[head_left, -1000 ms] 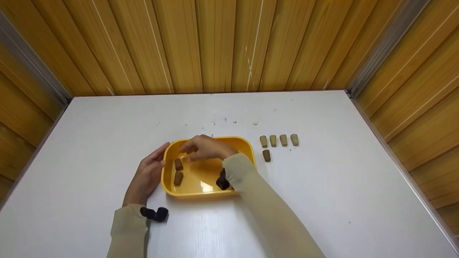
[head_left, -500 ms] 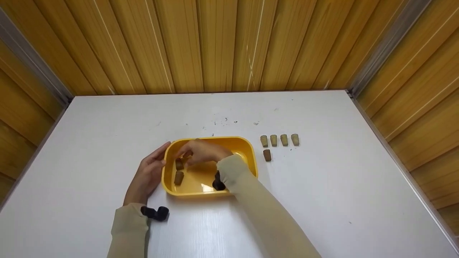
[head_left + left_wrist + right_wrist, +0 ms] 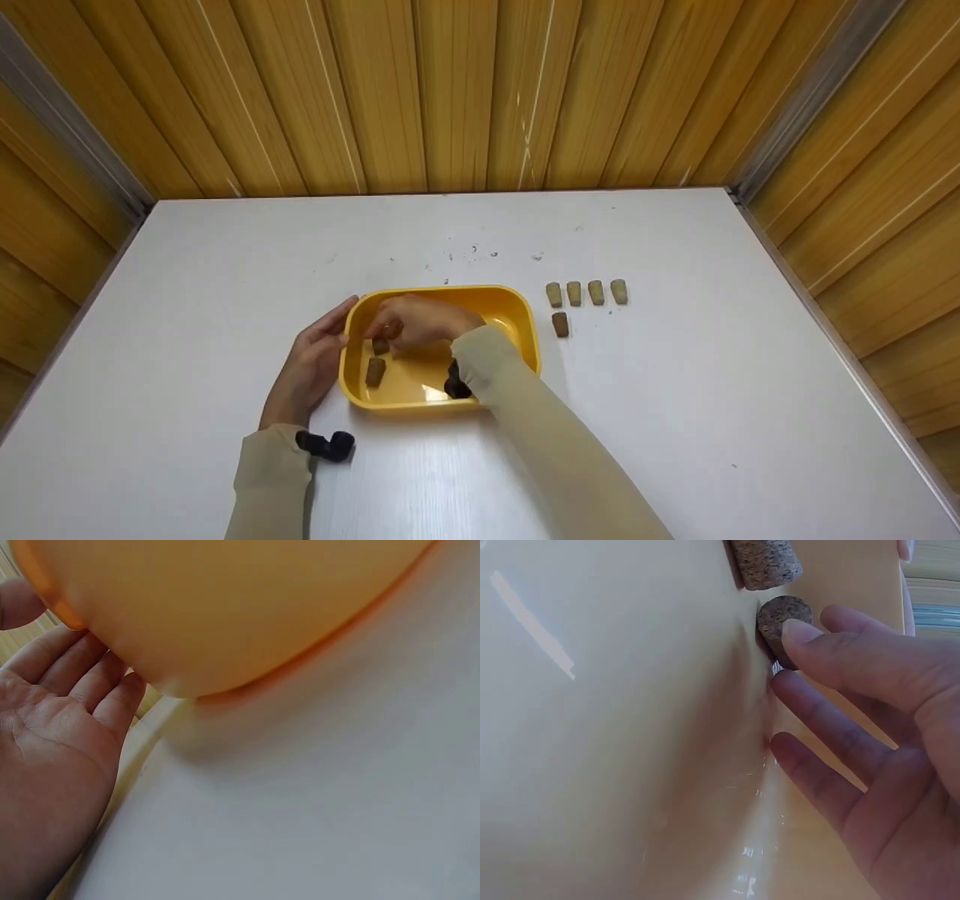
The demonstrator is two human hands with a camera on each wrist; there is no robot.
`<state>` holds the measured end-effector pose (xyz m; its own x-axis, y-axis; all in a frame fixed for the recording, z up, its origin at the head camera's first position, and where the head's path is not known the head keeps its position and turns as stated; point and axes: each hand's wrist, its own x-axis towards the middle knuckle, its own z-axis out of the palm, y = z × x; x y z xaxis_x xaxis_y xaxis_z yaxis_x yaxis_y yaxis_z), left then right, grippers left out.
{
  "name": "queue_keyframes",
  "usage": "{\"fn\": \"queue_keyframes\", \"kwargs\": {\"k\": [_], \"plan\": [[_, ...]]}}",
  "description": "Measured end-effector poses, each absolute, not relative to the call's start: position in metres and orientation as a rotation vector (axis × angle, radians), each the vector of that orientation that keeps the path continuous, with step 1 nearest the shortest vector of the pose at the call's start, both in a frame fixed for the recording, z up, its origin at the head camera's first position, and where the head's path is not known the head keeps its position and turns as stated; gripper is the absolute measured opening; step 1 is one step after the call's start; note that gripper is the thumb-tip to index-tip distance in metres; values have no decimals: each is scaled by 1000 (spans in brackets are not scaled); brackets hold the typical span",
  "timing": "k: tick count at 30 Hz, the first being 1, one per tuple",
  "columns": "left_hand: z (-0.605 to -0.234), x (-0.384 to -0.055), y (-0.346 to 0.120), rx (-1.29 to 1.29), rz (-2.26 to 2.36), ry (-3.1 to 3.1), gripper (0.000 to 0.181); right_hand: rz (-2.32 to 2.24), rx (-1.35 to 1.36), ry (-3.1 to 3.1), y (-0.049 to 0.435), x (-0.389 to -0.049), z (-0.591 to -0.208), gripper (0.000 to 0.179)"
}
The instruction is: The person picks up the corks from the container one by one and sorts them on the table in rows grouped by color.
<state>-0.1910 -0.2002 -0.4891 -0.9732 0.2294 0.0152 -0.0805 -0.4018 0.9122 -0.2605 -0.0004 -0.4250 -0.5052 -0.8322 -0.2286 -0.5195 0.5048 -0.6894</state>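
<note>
A yellow plastic tray stands on the white table. My left hand rests against its left outer wall; in the left wrist view the fingers lie straight along the wall. Inside the tray, my right hand pinches a dark brown cork stopper between thumb and index finger, close to the left wall. The hand partly covers that stopper in the head view. A second brown cork stopper lies just nearer to me on the tray floor.
Right of the tray, several light tan stoppers form a row on the table. Below the row's left end lies one brown stopper. Wood-look panels wall off the back and sides.
My right hand has come down onto the farther brown stopper in the tray and taken hold of it, tilting it slightly. The left hand has stayed at the tray's side.
</note>
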Motion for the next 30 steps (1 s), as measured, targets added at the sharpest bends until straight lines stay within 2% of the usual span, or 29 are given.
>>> {"fn": "queue_keyframes", "kwargs": {"k": [9,20,30], "plan": [[-486,-190,-200,227,2452,1639,56,-601,-1091,2296,-2,-255,-421,33],[-487,-190,-200,213,2446,1643,57,-627,-1042,2305,4,-257,-419,21],[-488,-190,-201,246,2421,1661,58,-705,-1015,2273,13,-261,-419,25]]}}
